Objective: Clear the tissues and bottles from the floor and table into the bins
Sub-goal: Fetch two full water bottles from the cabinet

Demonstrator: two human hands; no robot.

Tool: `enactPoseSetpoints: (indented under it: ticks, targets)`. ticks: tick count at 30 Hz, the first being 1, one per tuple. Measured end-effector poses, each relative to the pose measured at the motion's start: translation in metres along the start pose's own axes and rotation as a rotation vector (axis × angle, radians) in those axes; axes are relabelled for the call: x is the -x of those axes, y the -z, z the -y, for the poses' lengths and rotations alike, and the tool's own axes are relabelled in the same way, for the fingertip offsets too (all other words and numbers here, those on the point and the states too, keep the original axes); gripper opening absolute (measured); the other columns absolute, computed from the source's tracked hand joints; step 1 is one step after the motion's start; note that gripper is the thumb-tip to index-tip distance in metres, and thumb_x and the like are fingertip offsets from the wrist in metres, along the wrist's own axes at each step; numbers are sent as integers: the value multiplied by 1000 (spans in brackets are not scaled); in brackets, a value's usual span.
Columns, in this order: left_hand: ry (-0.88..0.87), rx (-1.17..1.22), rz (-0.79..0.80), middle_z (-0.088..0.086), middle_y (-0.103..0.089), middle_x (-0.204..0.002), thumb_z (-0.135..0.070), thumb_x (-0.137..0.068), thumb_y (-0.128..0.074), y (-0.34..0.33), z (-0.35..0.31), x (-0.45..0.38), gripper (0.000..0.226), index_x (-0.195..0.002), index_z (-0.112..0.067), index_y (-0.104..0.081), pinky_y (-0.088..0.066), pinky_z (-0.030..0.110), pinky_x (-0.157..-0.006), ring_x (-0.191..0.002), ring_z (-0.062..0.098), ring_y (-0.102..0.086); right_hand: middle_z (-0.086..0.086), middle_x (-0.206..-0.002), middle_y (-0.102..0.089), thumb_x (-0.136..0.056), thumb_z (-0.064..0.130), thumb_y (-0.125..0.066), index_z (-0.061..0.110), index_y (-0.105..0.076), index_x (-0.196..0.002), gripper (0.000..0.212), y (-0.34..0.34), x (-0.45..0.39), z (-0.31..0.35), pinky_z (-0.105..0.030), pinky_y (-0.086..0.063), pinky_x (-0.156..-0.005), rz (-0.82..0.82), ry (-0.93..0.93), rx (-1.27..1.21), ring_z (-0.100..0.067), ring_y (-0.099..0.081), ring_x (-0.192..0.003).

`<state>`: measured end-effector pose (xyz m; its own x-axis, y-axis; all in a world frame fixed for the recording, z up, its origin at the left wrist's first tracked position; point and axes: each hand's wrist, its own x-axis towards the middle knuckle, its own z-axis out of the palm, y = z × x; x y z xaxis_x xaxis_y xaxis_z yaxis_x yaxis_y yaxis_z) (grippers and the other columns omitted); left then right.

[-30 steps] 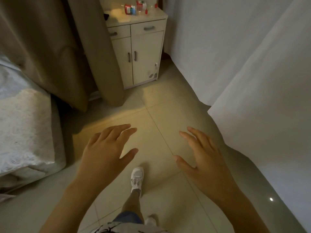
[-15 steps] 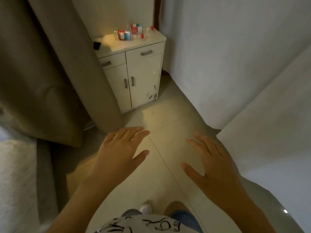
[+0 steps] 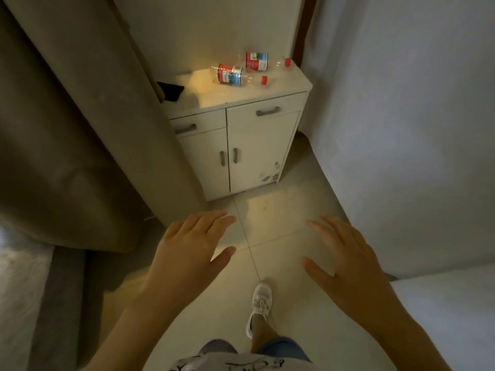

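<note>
Two clear plastic bottles [image 3: 242, 69], red-labelled, lay on the white cabinet [image 3: 249, 145] at upper centre. Left hand [image 3: 187, 253] and right hand [image 3: 345, 261], lower frame: both open, empty, fingers spread.

2 bottles [image 3: 231, 74] lying on cabinet [image 3: 257, 145]

Tabletop [image 3: 281, 85]: white cabinet top, well beyond the fingers [image 3: 214, 218] of the left hand [image 3: 187, 253], up and slightly right of them.

On it, two clear bottles lying on their sides:
- nearer bottle [image 3: 231, 74], red and blue label, red cap [image 3: 264, 80] pointing right;
- farther bottle [image 3: 256, 61], same label, just behind the first, red cap [image 3: 288, 62] near the right rear corner.

A dark object [image 3: 171, 91] lies at the left edge, partly hidden by the curtain; kind unclear.

Floor [image 3: 278, 226]: pale tiles, below the fingers of both hands. One white shoe [image 3: 262, 298] stands on it, below and between the hands.
</note>
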<state>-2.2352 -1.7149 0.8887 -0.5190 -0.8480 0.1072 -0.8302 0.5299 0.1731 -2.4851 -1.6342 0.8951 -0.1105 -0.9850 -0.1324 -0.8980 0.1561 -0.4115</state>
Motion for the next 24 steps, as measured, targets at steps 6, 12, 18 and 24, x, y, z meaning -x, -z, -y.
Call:
enactPoseSetpoints:
  ticks: [6, 12, 18, 24]
  targets:
    - [-22, 38, -63, 0, -62, -123, -49, -85, -61, -7, -2, -105, 51, -127, -22, -52, -50, 40, -86, -105, 21, -64, 8, -153, -26, -75, 68, -24, 33, -33, -144, 77, 48, -110, -27, -25, -17, -103, 16, 112, 53, -13, -21, -139]
    - [22, 89, -57, 2, -60, -129, -44, -82, -67, -19, 9, -191, 53, -128, -21, -54, -46, 42, -93, -112, 23, -61, 9, -153, -26, -77, 66, -26, 32, -34, -143, 75, 62, -193, -31, -25, -16, -104, 19, 162, 51, -10, -21, -139]
    - [24, 105, -79, 2, -57, -132, -39, -82, -69, -30, 43, -296, 53, -130, -22, -55, -44, 43, -95, -119, 24, -56, 7, -155, -22, -74, 68, -20, 32, -31, -145, 80, 74, -288, -25, -30, -17, -109, 6, 151, 48, -14, -18, -141]
    - [60, 166, 40, -2, -36, -151, -44, -90, -58, -50, 99, -430, 61, -144, -26, -35, -27, 40, -112, -138, 21, -34, -6, -147, -42, -79, 66, -30, 23, -48, -136, 74, 80, -387, -29, -44, -35, -102, 19, 58, 130, -30, -43, -132]
